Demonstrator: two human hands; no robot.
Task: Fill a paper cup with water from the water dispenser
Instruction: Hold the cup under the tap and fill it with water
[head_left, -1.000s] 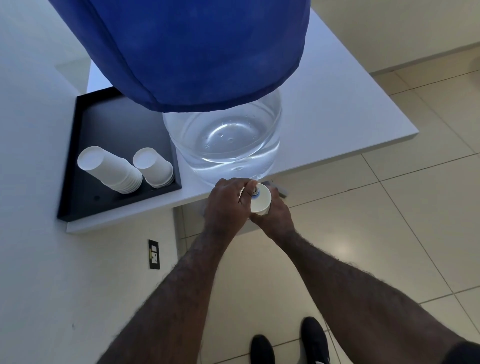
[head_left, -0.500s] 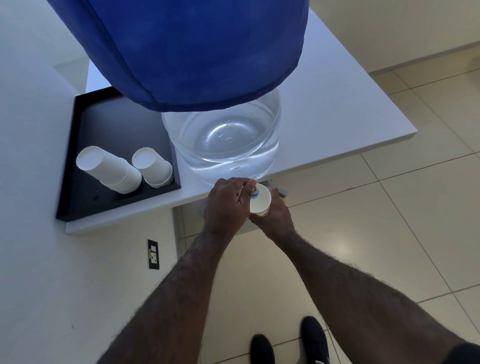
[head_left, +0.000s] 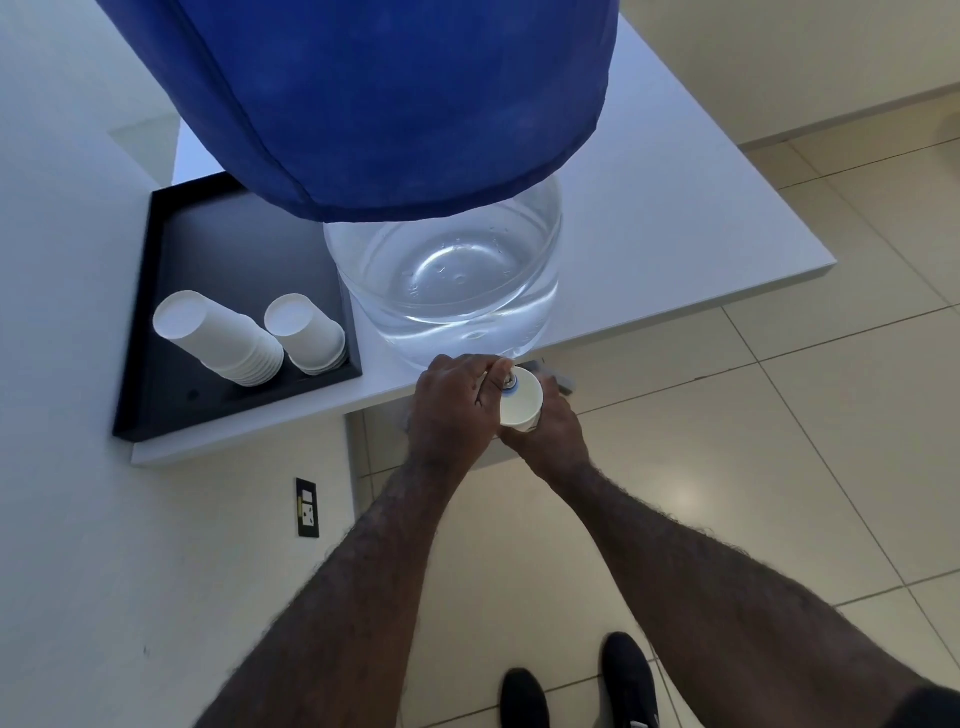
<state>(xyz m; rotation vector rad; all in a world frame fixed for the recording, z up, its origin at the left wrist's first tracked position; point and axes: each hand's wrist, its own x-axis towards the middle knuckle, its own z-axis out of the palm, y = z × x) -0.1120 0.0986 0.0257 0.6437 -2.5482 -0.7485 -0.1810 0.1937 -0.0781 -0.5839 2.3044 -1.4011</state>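
Note:
A big clear water jug (head_left: 447, 280) under a blue cloth cover (head_left: 395, 98) stands at the front edge of a white table (head_left: 675, 208). Its small tap (head_left: 508, 383) juts out over the edge. My left hand (head_left: 454, 405) is closed around the tap. My right hand (head_left: 550, 426) holds a white paper cup (head_left: 521, 402) from below, its mouth right under the tap. Whether water is in the cup cannot be seen.
A black tray (head_left: 171, 291) on the table's left holds two stacks of upside-down white paper cups (head_left: 218, 338) (head_left: 306, 327). A white wall with a socket (head_left: 307, 508) is on the left. Beige floor tiles and my black shoes (head_left: 576, 686) lie below.
Hardly anything differs. Both hands stay at the tap with the cup under it; the view shifted only slightly.

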